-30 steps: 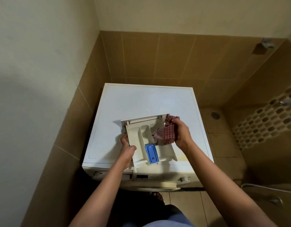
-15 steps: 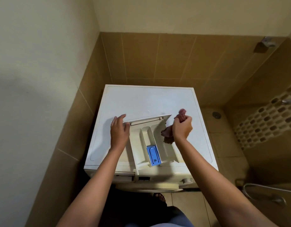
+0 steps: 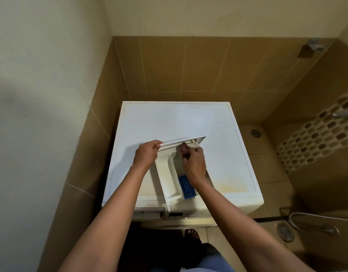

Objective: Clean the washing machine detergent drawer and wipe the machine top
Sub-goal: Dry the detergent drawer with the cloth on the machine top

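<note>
right hand [image 3: 194, 163]: grip clamped on the cloth [image 3: 184, 149], fingers curled round it, only a bit of red-checked fabric pokes out past the knuckles
cloth: pushed into the far end of the drawer [image 3: 166, 173], right up against the inside of its front panel [image 3: 181, 141]
left hand [image 3: 146, 153]: grip closed on the left end of the front panel, fingers hooked over its edge
drawer: out of the washer, lying on the top [image 3: 169, 122]. Front panel is at the far end and the body runs back toward the person at a slight angle. Near end sticks a little over the top's front edge
compartments: the long left one is in plain view, pale w/ a yellowish tint. The others are mostly hidden under the right hand & wrist
blue insert [image 3: 187, 187]: in the drawer toward its near end, just beside the right wrist
top: white, yellowish staining along the near right edge, small scratch-like mark just beyond the front panel
slot [image 3: 148, 212]: open drawer slot on the washer front, left side, below the left forearm
washer: tucked in a corner, cream wall on the left, tan tiles behind
floor: tan tiles, round drain [image 3: 285, 231] at right w/ a metal hose [image 3: 306, 216] beside it, smaller drain [image 3: 255, 132] further back next to the washer
foot [image 3: 191, 233]: sandalled, shows below the washer front, btw the arms
can't tell: if the cloth is wet or dry
</note>
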The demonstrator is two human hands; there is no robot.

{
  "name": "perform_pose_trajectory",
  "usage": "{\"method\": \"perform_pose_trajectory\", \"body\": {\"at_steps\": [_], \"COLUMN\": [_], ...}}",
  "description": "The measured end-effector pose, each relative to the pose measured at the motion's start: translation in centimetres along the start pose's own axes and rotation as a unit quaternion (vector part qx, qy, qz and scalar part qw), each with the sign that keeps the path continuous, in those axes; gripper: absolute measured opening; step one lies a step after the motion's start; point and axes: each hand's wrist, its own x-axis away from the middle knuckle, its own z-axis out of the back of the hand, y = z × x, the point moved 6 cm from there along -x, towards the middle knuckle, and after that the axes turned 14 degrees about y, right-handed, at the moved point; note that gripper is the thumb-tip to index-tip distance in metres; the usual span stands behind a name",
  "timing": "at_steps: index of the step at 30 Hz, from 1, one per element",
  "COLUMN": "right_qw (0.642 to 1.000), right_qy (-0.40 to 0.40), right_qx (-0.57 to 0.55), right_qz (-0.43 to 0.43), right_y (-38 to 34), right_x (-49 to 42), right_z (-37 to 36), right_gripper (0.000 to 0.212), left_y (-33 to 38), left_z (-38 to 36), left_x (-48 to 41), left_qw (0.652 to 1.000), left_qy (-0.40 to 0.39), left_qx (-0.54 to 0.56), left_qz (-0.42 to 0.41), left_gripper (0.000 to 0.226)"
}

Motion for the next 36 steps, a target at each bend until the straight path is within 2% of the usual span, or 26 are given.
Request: {"method": "perform_pose_trajectory", "body": {"at_steps": [4,6,8,11,16,19,20,22,25,28,31,33,36], "right_qw": [0.994,0.995,0.996,0.989,0.955,0.901,0.89,0.895,0.927,0.957,0.939,0.925,0.893], "right_qy": [0.083,0.08,0.086,0.123,0.049,0.024,0.017,0.038,0.066,0.006,-0.036,-0.023,-0.06], "right_qx": [-0.033,-0.019,0.002,0.055,0.17,0.21,0.226,0.262,0.299,0.252,0.27,0.25,0.253], "right_qz": [-0.071,-0.052,-0.013,0.061,0.238,0.38,0.395,0.36,0.218,0.144,0.211,0.286,0.368], "right_y": [0.4,-0.6,-1.9,-3.7,-5.0,-4.4,-4.0,-2.7,-1.0,-2.4,-5.3,-7.3,-7.9], "right_x": [-1.2,-1.2,-0.7,0.2,2.1,1.7,1.0,-0.4,-1.1,-0.7,0.8,2.6,4.8], "right_z": [0.8,0.1,-0.8,-2.2,-3.4,-3.1,-2.6,-1.3,-0.1,-1.5,-4.0,-4.7,-5.9], "right_gripper": [0.034,0.033,0.023,0.011,0.034,0.055,0.057,0.048,0.038,0.022,0.017,0.022,0.03], "left_y": [-0.2,-0.3,-0.3,-0.3,-0.4,-0.6,-0.6,-0.8,-0.7,-0.4,-0.3,-0.1,-0.2], "left_z": [0.0,-0.1,-0.1,-0.2,-0.5,-0.4,-0.4,-0.3,-0.5,-0.3,-0.2,-0.2,-0.2], "left_x": [-0.1,-0.1,-0.1,-0.3,-0.5,-0.6,-0.7,-0.8,-0.7,-0.5,-0.6,-0.6,-0.6], "left_qw": [1.0,1.0,0.999,0.999,0.999,0.998,0.998,0.997,0.996,0.997,0.997,0.997,0.997], "left_qy": [-0.014,-0.017,-0.025,-0.037,-0.045,-0.054,-0.059,-0.069,-0.079,-0.069,-0.067,-0.07,-0.071], "left_qx": [0.006,0.016,0.026,0.032,0.025,0.025,0.03,0.032,0.036,0.034,0.023,0.02,0.037], "left_qz": [0.005,0.008,0.011,0.008,0.004,0.004,0.004,0.007,0.01,0.014,0.019,0.018,0.022], "left_gripper": [0.03,0.03,0.03,0.03,0.03,0.03,0.03,0.03,0.03,0.03,0.03,0.03,0.031]}}
